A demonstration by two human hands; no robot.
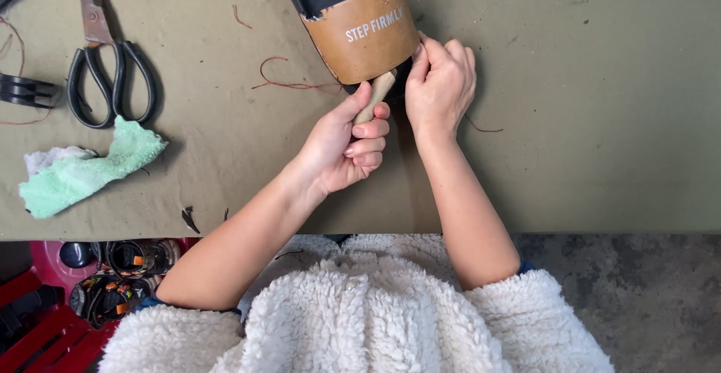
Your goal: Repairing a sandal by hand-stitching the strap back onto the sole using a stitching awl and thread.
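A black shoe with a tan leather insole heel piece (360,31) lies on the olive table cover (601,117), heel end toward me. My left hand (349,147) grips the pale wooden handle of a tool (377,91), whose tip goes under the shoe's heel edge. My right hand (441,84) presses against the right side of the heel, fingers curled onto its edge. The tool's working end is hidden by the shoe.
Large scissors with black handles (105,65) lie at the upper left, with a mint-green cloth (82,170) below them. Red thread scraps (282,80) are scattered near the shoe. A red crate with small parts (45,320) sits below the table edge at left.
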